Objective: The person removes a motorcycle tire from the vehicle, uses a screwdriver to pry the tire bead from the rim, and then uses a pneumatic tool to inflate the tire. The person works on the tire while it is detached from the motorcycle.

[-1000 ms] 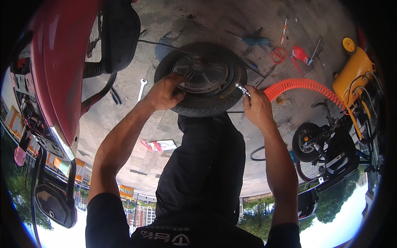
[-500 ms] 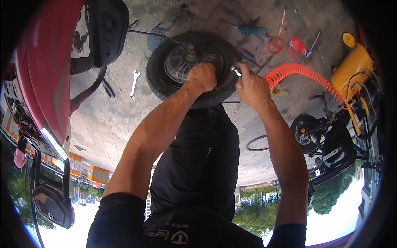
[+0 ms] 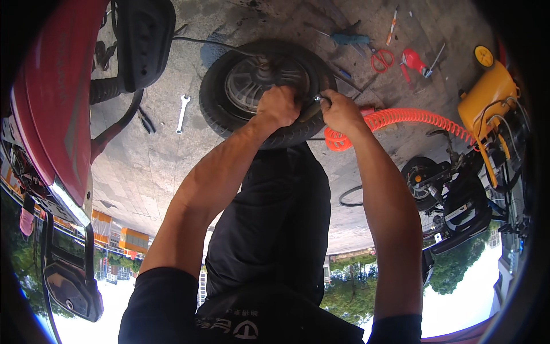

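Note:
A scooter wheel with a black tyre [image 3: 215, 109] and a finned grey hub [image 3: 243, 86] lies tilted in front of my knees. My left hand [image 3: 279, 106] is closed low at the near right of the hub, just inside the tyre; what its fingers grip is hidden. At the tyre's right side, my right hand [image 3: 342, 112] is closed round a silver air chuck [image 3: 319, 98], whose metal tip points toward my left hand. An orange coiled air hose [image 3: 401, 117] runs from beside my right hand to a yellow air tank [image 3: 487, 97].
On the pavement lie an open-end wrench [image 3: 183, 114], pliers [image 3: 146, 121], red-handled scissors [image 3: 382, 60], a red tool [image 3: 413, 60] and a teal-handled tool [image 3: 349, 39]. A red scooter [image 3: 54, 103] stands at left. A black scooter [image 3: 458, 206] is at right.
My right hand has moved left and slightly nearer, bringing the air chuck closer to my left hand. The orange hose now sags, with coils beside my right wrist. My left hand stays at the hub.

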`<state>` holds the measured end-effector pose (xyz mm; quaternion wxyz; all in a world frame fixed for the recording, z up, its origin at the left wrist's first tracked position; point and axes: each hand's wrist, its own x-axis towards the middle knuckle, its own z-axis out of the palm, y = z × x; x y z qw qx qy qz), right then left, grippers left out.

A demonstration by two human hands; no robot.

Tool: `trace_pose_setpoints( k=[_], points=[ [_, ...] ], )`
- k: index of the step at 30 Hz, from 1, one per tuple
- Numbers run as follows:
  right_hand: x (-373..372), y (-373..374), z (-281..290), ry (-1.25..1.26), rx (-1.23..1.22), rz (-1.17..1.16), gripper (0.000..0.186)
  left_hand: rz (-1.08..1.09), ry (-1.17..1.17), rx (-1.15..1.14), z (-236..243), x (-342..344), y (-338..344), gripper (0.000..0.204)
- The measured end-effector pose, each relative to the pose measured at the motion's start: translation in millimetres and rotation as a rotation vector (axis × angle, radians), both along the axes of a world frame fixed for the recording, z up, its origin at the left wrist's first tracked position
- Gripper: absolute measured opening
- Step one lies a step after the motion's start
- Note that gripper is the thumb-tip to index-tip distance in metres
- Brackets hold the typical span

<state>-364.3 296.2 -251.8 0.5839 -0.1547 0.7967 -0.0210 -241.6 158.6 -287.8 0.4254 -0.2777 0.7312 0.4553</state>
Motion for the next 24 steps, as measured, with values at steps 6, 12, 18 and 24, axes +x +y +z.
trace_pose_setpoints(
  k=[6, 12, 18, 24],
  points=[
    [-5, -12, -13, -0.12, 0.067, -0.004, 0.036, -0.003, 0.008, 0.011, -2, -1, 0, 0.032],
    [-8, -21, -20, -0.23, 0.201, -0.071, 0.034, 0.004, 0.003, 0.025, -1, -1, 0, 0.031],
    [-9, -26, -22, -0.229, 0.19, 0.02, 0.033, 0.025, 0.019, 0.016, 1, -4, 2, 0.03],
    [-7, -24, -20, -0.242, 0.113, 0.037, 0.034, 0.043, 0.012, -0.014, 4, -2, 7, 0.027]
  ],
)
